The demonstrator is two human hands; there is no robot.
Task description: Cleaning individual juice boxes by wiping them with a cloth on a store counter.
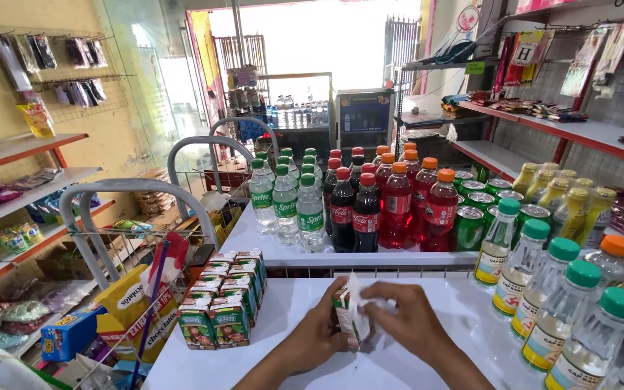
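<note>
The left hand is wrapped around the side of a small juice carton, fingers pressed against it, while the right hand pinches a white cloth against the carton's front and top, so both hands are on the carton from opposite sides. The carton stands upright at the near middle of the white counter, its long axis vertical and its top leaning slightly away from the person. Just left of it sits a block of matching cartons, with green-capped bottles to the right.
</note>
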